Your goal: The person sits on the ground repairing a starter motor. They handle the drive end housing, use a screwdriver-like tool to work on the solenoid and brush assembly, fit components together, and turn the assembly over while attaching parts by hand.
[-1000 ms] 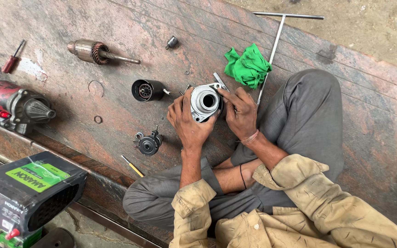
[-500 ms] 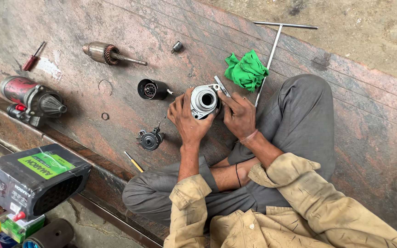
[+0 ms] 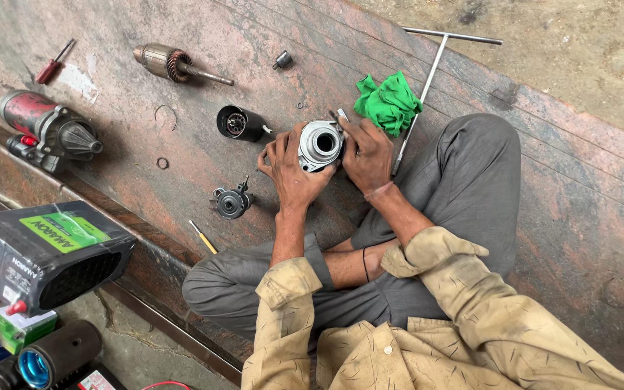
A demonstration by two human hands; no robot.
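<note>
I sit cross-legged on a reddish stone slab (image 3: pixel 543 188). Both hands hold a round silver metal housing (image 3: pixel 319 144) with a dark centre hole, just above the slab. My left hand (image 3: pixel 289 170) cups it from the left and below. My right hand (image 3: pixel 366 153) grips its right side, and a small flat metal piece (image 3: pixel 341 114) sticks out by those fingertips. A black cylindrical casing (image 3: pixel 238 123) lies just left of my hands, and a small grey geared part (image 3: pixel 231 203) lies below it.
A green cloth (image 3: pixel 389 101) and a T-handle wrench (image 3: pixel 433 68) lie right of the hands. An armature (image 3: pixel 171 62), a red starter motor (image 3: pixel 48 131), a red screwdriver (image 3: pixel 53 63) and a yellow-handled tool (image 3: pixel 202 237) lie on the slab. A black battery (image 3: pixel 45 249) stands below its edge.
The view has drifted, so things on the slab sit further right and lower in the picture. Both hands keep their hold on the silver housing, with only slight finger shifts.
</note>
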